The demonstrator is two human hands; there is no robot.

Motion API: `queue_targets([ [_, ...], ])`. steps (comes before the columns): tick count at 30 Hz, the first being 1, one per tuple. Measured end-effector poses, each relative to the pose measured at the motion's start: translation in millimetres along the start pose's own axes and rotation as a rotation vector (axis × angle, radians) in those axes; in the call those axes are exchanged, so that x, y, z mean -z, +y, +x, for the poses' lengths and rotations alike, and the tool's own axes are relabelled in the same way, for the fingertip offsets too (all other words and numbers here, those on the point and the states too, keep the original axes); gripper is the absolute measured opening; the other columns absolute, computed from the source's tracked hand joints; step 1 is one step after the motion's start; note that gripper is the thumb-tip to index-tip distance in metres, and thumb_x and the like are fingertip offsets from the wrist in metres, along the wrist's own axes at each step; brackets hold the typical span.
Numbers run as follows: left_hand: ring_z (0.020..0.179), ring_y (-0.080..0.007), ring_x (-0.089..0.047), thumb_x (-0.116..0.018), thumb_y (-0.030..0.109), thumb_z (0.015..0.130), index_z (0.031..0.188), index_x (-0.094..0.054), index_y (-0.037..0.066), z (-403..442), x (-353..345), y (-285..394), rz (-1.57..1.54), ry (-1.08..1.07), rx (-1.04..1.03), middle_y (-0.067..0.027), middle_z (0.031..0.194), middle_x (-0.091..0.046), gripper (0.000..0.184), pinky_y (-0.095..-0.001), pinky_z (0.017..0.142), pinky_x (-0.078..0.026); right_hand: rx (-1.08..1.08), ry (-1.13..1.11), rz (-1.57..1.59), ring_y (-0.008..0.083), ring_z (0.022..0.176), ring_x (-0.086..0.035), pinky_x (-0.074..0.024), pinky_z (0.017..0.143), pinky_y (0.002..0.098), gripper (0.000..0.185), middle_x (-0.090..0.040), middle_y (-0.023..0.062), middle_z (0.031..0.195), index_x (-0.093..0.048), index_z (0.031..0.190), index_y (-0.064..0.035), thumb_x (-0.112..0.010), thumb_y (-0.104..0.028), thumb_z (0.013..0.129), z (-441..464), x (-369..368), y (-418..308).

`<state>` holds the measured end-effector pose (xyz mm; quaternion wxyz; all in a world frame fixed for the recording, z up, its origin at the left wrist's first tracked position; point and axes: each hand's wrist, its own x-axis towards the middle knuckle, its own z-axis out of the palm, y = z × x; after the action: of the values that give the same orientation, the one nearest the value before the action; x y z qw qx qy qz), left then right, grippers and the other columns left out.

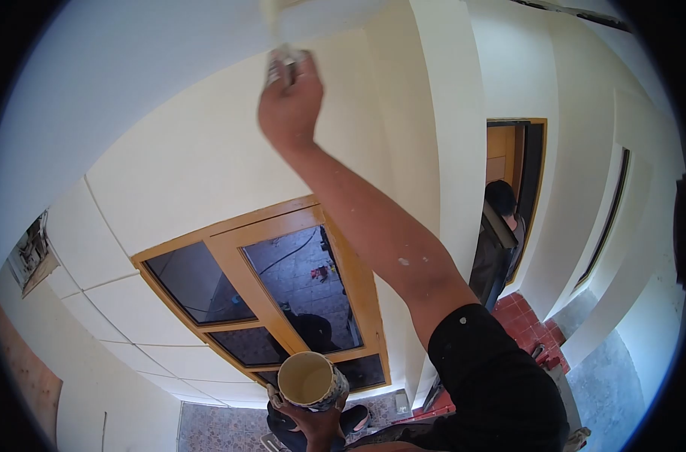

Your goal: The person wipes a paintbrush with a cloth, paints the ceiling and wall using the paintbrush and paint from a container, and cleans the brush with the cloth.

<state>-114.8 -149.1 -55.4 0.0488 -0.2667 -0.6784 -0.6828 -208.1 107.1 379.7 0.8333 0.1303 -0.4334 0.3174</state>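
My right hand [291, 109] is raised high in front of the upper wall, fingers closed around a paintbrush [285, 56]. The brush's pale bristle end points up toward the ceiling and is smeared by motion, so I cannot tell if it touches the surface. Low in the view, my left hand [316, 423] grips a paint can [310, 381] from below and the side. The can's open top faces me, with cream paint coating its inside. White paint spots mark my right forearm [388, 233].
Below my right arm is a wood-framed glass window [230, 245] in the cream wall [207, 151]. Another person [502, 200] is by a doorway on the right. Red tiles [516, 316] cover part of the floor there. A wall opening [32, 255] shows at far left.
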Motion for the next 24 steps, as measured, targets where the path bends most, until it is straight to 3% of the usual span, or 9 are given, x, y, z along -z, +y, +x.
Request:
queue_targets([
  [1,0.140,-0.0366,-0.035,-0.097,0.018,0.059,0.151,0.004,0.007,-0.6,0.9,-1.1,0.006,0.007,-0.002,-0.0211,0.145,-0.027,0.137,-0.0523,0.119,-0.027,-0.023,-0.095,-0.024,0.0158,0.069,-0.056,-0.0467,0.066,0.0306,0.012,-0.062,0.0129,0.075,-0.061,0.104,0.0040,-0.058,-0.006,0.098,-9.3,-3.0,-7.0],
  [3,0.133,-0.0293,-0.047,-0.094,0.008,0.061,0.152,0.012,0.016,-3.1,2.9,-4.2,0.222,-0.006,-0.071,-0.0152,0.142,-0.040,0.141,-0.0513,0.118,-0.032,-0.165,-0.346,-0.070,0.0365,0.063,-0.066,-0.0513,0.061,0.0391,0.013,-0.067,0.0208,0.072,-0.063,0.103,0.0011,-0.062,-0.008,0.094,-20.8,-3.8,-17.2],
  [6,0.140,-0.0369,-0.036,-0.096,0.018,0.061,0.152,0.009,0.006,-2.7,5.3,-2.5,0.128,0.005,-0.117,-0.0221,0.145,-0.029,0.139,-0.0534,0.119,-0.027,-0.134,-0.471,-0.140,0.0346,0.061,-0.067,-0.0522,0.060,0.0385,0.014,-0.068,0.0207,0.073,-0.064,0.102,0.0011,-0.065,-0.010,0.092,-15.4,5.7,-23.2],
  [8,0.140,-0.0371,-0.036,-0.096,0.017,0.061,0.152,0.010,0.006,-4.2,8.7,-1.9,0.135,0.027,-0.090,-0.0225,0.146,-0.029,0.139,-0.0537,0.119,-0.027,0.078,-0.269,0.028,0.0255,0.065,-0.067,-0.0507,0.060,0.0363,0.016,-0.070,0.0166,0.077,-0.064,0.098,0.0010,-0.070,-0.011,0.089,0.3,9.0,17.0],
  [9,0.139,-0.0373,-0.037,-0.095,0.017,0.062,0.152,0.011,0.007,-6.5,10.6,-1.6,0.138,0.035,-0.061,-0.0228,0.146,-0.029,0.140,-0.0539,0.119,-0.027,0.029,-0.227,-0.010,0.0193,0.063,-0.061,-0.0475,0.059,0.0352,0.014,-0.067,0.0119,0.073,-0.063,0.094,0.0012,-0.070,-0.009,0.089,22.3,24.6,7.5],
  [10,0.139,-0.0373,-0.037,-0.095,0.017,0.062,0.152,0.011,0.007,-8.2,12.4,-1.1,0.139,0.037,-0.059,-0.0228,0.146,-0.029,0.140,-0.0539,0.119,-0.027,-0.068,-0.234,-0.138,0.0096,0.078,-0.061,-0.0495,0.073,0.0282,0.006,-0.072,0.0069,0.085,-0.065,0.095,0.0023,-0.064,-0.003,0.093,42.7,42.7,-10.6],
  [12,0.139,-0.0379,-0.038,-0.095,0.016,0.061,0.152,0.011,0.009,-10.7,18.1,-0.6,0.089,0.062,-0.022,-0.0235,0.146,-0.030,0.140,-0.0555,0.120,-0.026,0.110,-0.137,-0.084,0.0076,0.074,-0.056,-0.0467,0.067,0.0274,0.012,-0.070,0.0047,0.083,-0.067,0.099,0.0023,-0.068,-0.008,0.095,62.4,66.0,0.6],
  [18,0.139,-0.0390,-0.039,-0.095,0.013,0.059,0.153,0.012,0.011,-11.6,35.4,1.7,0.179,0.086,0.006,-0.0247,0.147,-0.030,0.142,-0.0566,0.121,-0.026,-0.059,0.148,0.084,0.0088,0.073,-0.056,-0.0473,0.067,0.0228,0.009,-0.063,0.0064,0.082,-0.058,0.100,0.0004,-0.065,-0.006,0.098,71.9,111.2,-6.7],
  [24,0.139,-0.0393,-0.039,-0.096,0.014,0.057,0.154,0.009,0.011,-18.8,28.6,-0.9,0.097,0.162,-0.012,-0.0246,0.147,-0.028,0.143,-0.0554,0.120,-0.029,0.077,0.342,0.236,0.0104,0.082,-0.059,-0.0479,0.072,0.0234,0.011,-0.063,0.0107,0.092,-0.049,0.100,0.0007,-0.059,-0.003,0.101,35.5,44.9,-2.4],
])
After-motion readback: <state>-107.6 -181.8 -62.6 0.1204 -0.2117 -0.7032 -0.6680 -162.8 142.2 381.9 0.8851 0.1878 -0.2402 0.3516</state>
